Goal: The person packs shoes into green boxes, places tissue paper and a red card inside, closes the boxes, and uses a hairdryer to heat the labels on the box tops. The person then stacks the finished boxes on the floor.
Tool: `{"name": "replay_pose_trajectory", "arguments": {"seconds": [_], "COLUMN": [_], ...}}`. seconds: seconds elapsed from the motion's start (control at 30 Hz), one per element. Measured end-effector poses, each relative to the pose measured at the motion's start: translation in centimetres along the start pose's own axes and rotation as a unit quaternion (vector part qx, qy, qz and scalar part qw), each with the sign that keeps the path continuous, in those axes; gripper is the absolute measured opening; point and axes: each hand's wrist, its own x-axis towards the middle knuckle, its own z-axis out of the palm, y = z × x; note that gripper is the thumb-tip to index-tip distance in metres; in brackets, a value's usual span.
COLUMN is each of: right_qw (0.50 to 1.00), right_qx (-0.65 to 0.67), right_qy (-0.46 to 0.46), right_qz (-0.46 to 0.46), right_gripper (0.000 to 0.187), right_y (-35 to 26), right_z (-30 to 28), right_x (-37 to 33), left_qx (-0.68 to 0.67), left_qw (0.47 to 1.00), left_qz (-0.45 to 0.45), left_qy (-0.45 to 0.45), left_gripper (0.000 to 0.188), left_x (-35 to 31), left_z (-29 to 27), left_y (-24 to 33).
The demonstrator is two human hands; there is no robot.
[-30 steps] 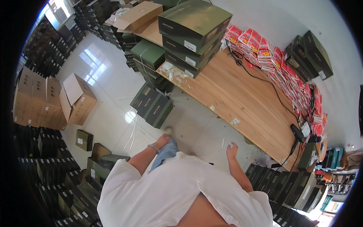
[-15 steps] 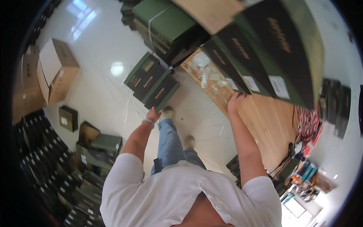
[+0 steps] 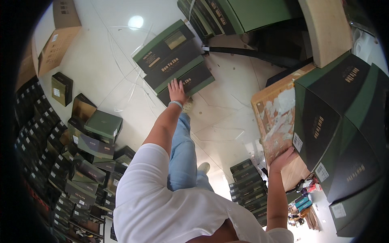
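Observation:
My left hand lies on the dark face of a lower green-and-black box, its fingers stretched out and slightly apart. Against that box rests a second green-and-black box, with a small picture panel on its side. On the right, my right hand leans on the wooden tabletop, fingers extended toward the boxes there. Beside its fingertips is the white label of a green-and-black box, one of several grouped on the table. Neither hand has its fingers wrapped round anything.
Brown cartons stand at the far left. Many stacked boxes fill the left side, with a green-lidded box among them. Clear strapping lies loose on the floor. Another box stack is beside the table.
My left hand has shifted from the lower box's near corner onto its dark face. My right hand still rests on the table near the boxes. The whole view has turned.

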Motion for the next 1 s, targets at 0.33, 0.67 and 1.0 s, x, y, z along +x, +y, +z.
{"name": "replay_pose_trajectory", "arguments": {"seconds": [0.33,0.67,1.0], "right_qw": [0.992,0.998,0.998], "right_qx": [0.092,0.027,0.039], "right_qy": [0.010,0.010,0.000], "right_qz": [0.090,0.048,0.058], "right_gripper": [0.056,0.053,0.057], "right_y": [-2.2,-0.2,-0.5], "right_z": [0.4,-0.3,-0.3], "right_x": [-0.8,-0.6,-0.6], "left_qx": [-0.023,-0.130,0.009], "left_qw": [0.999,0.986,0.997], "left_qz": [0.029,0.013,0.038], "left_qy": [-0.028,0.103,-0.067], "left_gripper": [0.103,0.122,0.137], "left_x": [0.3,4.3,3.1], "left_z": [4.2,2.6,0.5], "left_y": [3.8,5.3,8.0]}}
